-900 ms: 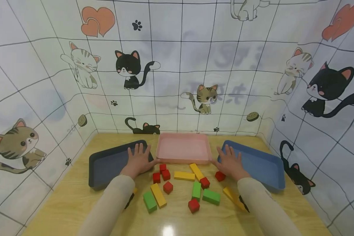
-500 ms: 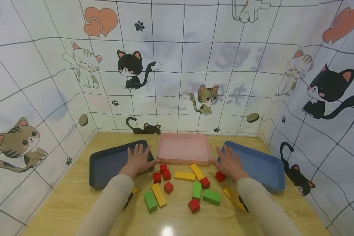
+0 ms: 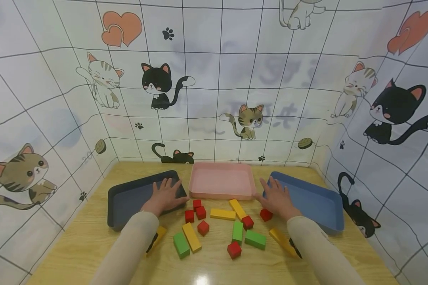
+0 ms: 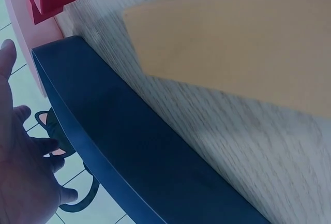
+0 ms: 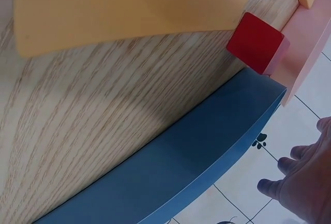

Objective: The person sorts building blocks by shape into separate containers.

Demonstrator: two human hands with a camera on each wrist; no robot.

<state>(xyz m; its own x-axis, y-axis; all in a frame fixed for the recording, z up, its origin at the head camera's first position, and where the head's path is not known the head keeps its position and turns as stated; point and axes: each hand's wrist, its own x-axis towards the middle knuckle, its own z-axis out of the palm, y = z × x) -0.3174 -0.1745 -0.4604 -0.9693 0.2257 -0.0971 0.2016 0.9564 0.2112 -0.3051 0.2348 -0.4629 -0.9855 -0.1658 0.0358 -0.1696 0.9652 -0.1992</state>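
Hovering left hand [image 3: 163,198]: palm down above the inner end of the dark tray [image 3: 132,202], fingers spread, grip released, nothing in it.
Right hand [image 3: 277,201]: a near mirror image at the inner end of the blue tray [image 3: 317,202]; fingers splayed, grip released here too.
Lone red cube [image 3: 266,214]: the tightest relation on the worktop [image 3: 185,271]! It sits just inward and nearside of the right hand, clearly the nearer one; reaching it would, by my read, call for drawing back and in.
Red trio [image 3: 201,212]: bunched inward and nearside of the left hand, making that the closer grip.
Crosswise yellow bar [image 3: 222,214]: between the hands, long axis side to side, ends facing left and right.
Left yellow bar [image 3: 158,239]: partly behind the left sleeve [image 3: 130,245], long axis roughly following the forearm.
Right yellow bar [image 3: 279,241]: same story by the right sleeve [image 3: 319,245].
Tray edges: the pink tray [image 3: 222,180] walls off the far middle, dark and blue flank it; whether the lone cube touches blue, can't tell.
Moving room: wood shows between the trio and the upright green block [image 3: 237,232], more on the near side.
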